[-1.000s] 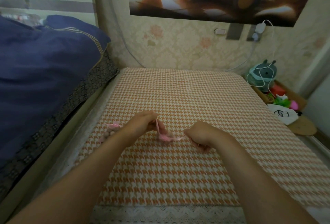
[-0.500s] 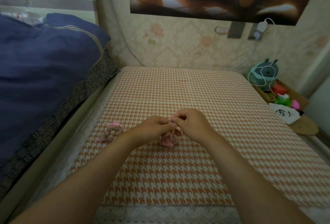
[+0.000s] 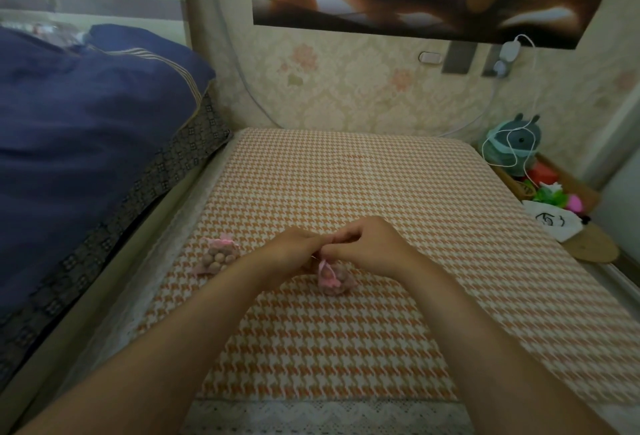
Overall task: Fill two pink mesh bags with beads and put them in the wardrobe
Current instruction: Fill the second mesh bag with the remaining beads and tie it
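Beside the blue quilt (image 3: 86, 157), the first pink mesh bag (image 3: 217, 256) is lying on the houndstooth cloth (image 3: 346, 174), bulging with beads (image 3: 215, 260) and tied off, sitting clear of your work. Just right of it, your left hand (image 3: 294, 251) and right hand (image 3: 367, 247) are meeting fingertip to fingertip above the second pink mesh bag (image 3: 333, 280). Both are curling and pinching at its neck, seemingly its drawstring, though the cord is too fine to make out, likely cinching it so nothing spills. No wardrobe is showing in the frame.
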